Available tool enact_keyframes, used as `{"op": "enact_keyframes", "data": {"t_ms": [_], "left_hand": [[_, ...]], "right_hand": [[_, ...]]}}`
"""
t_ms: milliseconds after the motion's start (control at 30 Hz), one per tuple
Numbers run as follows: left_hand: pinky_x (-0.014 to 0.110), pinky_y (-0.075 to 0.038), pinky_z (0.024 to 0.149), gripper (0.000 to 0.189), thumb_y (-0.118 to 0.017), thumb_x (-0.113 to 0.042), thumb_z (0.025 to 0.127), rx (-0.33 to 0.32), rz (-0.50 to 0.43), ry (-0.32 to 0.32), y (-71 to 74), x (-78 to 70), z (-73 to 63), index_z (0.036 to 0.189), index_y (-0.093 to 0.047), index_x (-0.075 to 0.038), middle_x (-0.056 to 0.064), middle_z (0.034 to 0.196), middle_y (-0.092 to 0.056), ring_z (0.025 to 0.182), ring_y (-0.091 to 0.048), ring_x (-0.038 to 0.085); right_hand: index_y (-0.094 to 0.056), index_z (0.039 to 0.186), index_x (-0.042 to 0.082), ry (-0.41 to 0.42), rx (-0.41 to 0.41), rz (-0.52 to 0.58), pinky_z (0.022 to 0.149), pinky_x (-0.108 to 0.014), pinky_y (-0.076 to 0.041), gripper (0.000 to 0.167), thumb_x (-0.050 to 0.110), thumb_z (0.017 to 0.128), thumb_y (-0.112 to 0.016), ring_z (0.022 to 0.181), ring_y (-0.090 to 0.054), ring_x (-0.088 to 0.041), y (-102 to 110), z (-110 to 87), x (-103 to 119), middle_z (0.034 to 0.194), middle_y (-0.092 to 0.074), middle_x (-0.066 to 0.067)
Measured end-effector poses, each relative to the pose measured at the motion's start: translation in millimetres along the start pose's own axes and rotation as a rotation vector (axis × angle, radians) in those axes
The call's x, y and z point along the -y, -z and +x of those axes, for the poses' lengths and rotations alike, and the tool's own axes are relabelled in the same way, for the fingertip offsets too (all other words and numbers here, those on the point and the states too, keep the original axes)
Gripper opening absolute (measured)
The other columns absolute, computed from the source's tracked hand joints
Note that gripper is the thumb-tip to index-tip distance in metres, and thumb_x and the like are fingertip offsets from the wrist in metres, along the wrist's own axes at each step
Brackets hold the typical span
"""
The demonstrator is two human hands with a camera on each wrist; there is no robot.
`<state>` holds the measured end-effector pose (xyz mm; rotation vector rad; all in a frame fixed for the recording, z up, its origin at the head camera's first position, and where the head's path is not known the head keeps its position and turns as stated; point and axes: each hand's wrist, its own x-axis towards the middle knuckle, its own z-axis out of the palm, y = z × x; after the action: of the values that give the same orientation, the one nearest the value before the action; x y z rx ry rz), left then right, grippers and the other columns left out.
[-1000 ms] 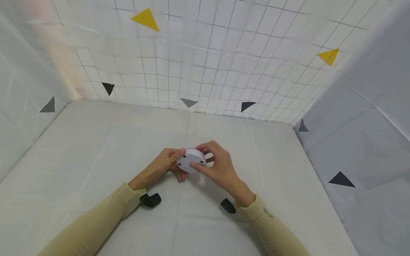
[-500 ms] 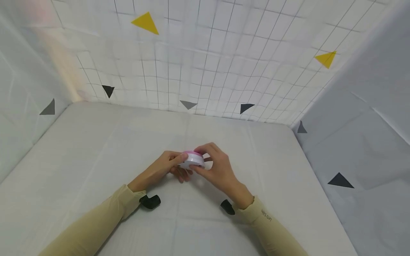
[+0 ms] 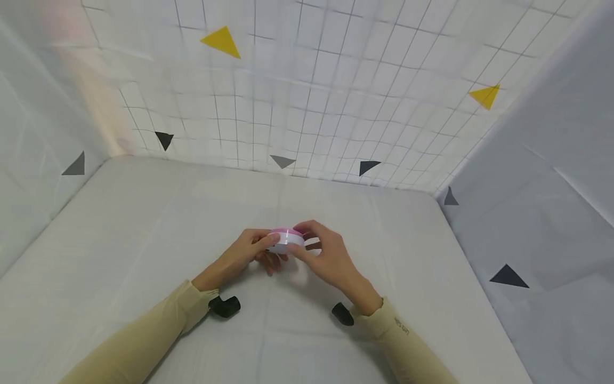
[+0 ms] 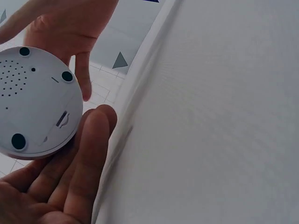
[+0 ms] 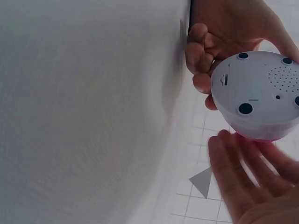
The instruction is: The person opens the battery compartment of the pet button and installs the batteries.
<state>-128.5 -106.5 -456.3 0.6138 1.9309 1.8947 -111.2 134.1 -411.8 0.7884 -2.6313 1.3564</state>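
Observation:
A round white device with a pink top (image 3: 287, 238) is held off the table between both hands. My left hand (image 3: 245, 249) grips its left side, thumb on the white rim. On the right side, my right hand (image 3: 328, 253) holds it, thumb low on the front and fingers near the pink top. The wrist views show the white underside (image 4: 39, 112), with a patch of small holes, dark round feet and a small latch on a cover. In the right wrist view, the pink edge (image 5: 257, 139) is next to the right fingers. The top face is mostly hidden.
A white-covered table (image 3: 192, 213) lies beneath the hands. Behind it hangs a gridded white sheet (image 3: 326, 80) with yellow and dark triangles, and grey-white sheets stand at both sides. Black pieces (image 3: 225, 308) stick out at the cuffs.
The device has tipped so its underside turns down and the pink top and white side show in the head view. Both hands stay on it, almost in place; the view has tilted slightly.

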Motion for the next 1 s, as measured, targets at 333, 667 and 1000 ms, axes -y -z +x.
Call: {"op": "enact_keyframes", "data": {"t_ms": [333,667,1000], "left_hand": [[0.046,-0.065,0.070,0.036,-0.053,-0.036,0.111,-0.006,0.024,-0.027,1.5,2.0,1.3,0.129,-0.069,-0.008,0.024,0.106,-0.076,0.086,-0.073,0.043],[0.047,-0.064,0.081,0.031,-0.057,-0.038,0.109,-0.031,0.070,-0.029,1.5,1.3,0.2,0.125,-0.072,-0.016,0.017,0.109,-0.077,0.095,-0.072,0.036],[0.042,-0.058,0.097,0.031,-0.066,-0.039,0.104,-0.035,0.127,-0.008,4.9,1.4,0.8,0.129,-0.071,-0.022,0.010,0.115,-0.077,0.106,-0.072,0.029]], "right_hand": [[-0.067,0.125,0.017,-0.139,0.061,0.062,0.081,-0.029,-0.063,0.036,0.045,0.103,-0.067,0.090,-0.076,-0.015,0.1,0.4,-0.7,0.112,-0.077,0.000],[-0.068,0.128,0.016,-0.189,0.111,0.138,0.091,-0.032,-0.062,0.039,0.046,0.103,-0.068,0.094,-0.077,-0.013,1.5,0.4,-4.2,0.116,-0.076,0.000],[-0.068,0.133,0.014,-0.216,0.113,0.080,0.100,-0.045,-0.058,0.044,0.042,0.100,-0.071,0.110,-0.074,-0.017,4.1,0.5,-5.8,0.122,-0.076,-0.002]]}}
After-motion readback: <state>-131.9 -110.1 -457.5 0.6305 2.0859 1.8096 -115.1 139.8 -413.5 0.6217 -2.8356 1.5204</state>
